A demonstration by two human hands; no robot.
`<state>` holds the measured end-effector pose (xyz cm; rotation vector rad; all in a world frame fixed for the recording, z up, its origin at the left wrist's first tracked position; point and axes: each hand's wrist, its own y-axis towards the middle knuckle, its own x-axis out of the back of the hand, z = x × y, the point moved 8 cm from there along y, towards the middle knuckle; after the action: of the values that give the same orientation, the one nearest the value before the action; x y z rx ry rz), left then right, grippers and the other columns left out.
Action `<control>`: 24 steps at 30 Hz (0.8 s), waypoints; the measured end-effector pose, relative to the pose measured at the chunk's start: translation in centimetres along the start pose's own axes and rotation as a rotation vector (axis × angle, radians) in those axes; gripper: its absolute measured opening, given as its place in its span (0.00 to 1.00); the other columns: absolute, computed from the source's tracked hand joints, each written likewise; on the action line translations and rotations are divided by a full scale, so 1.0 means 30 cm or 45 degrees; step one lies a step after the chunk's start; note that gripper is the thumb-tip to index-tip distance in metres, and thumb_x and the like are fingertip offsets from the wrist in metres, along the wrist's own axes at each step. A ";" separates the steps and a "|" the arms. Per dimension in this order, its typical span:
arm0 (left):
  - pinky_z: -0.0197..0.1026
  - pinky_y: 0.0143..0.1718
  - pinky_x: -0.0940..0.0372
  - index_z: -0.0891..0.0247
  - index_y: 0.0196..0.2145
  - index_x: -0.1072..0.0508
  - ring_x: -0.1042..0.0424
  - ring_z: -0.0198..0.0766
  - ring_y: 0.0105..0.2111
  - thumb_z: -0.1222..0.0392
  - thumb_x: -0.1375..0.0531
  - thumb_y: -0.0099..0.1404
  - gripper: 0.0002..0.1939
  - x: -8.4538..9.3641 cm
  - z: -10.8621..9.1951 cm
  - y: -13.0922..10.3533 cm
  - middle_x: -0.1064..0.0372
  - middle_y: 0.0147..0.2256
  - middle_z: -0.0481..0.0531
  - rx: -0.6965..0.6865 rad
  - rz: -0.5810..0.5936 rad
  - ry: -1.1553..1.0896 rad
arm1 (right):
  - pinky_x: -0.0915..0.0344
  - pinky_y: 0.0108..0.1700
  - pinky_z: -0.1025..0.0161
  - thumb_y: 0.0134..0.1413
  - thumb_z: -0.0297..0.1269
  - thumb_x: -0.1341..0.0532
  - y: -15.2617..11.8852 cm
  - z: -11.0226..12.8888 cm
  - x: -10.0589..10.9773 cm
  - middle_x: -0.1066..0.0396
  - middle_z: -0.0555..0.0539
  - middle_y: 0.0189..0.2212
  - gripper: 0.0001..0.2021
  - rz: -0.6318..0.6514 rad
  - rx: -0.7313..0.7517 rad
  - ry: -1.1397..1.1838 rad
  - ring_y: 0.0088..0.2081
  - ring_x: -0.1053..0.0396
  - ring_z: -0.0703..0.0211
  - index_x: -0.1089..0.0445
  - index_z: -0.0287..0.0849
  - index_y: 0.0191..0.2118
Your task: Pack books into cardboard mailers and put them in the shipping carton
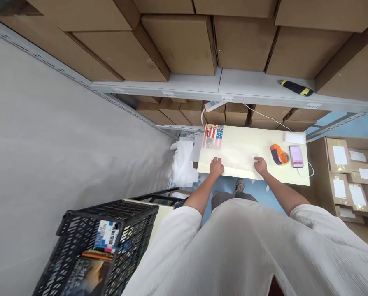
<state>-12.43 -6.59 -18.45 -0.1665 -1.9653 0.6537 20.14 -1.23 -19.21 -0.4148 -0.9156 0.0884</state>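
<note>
A thin, whitish translucent sheet lies across the pale yellow table, its outline faint. My left hand is closed at the sheet's near left edge, below a book with a red, white and blue flag cover. The lower part of that cover looks pale. Farther right, my right hand pinches the right end of the sheet. An orange tape dispenser lies right of this hand, beside a phone and a white flat object.
Cardboard boxes fill the shelf, where a black and yellow cutter lies. A black crate with books stands lower left. White wrapping sits left of the table. Boxes with labels are at right.
</note>
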 end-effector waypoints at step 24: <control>0.54 0.65 0.37 0.62 0.59 0.26 0.34 0.56 0.64 0.65 0.46 0.74 0.19 0.033 0.247 -0.010 0.33 0.62 0.67 -0.165 0.077 0.320 | 0.33 0.63 0.49 0.71 0.35 0.44 -0.162 0.185 -0.248 0.32 0.32 0.65 0.24 0.356 0.086 -0.514 0.63 0.32 0.38 0.29 0.41 0.68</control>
<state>-19.26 -9.21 -20.04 -0.3712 -1.7650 0.5176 10.75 -5.83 -19.95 -0.4692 -1.2426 0.4709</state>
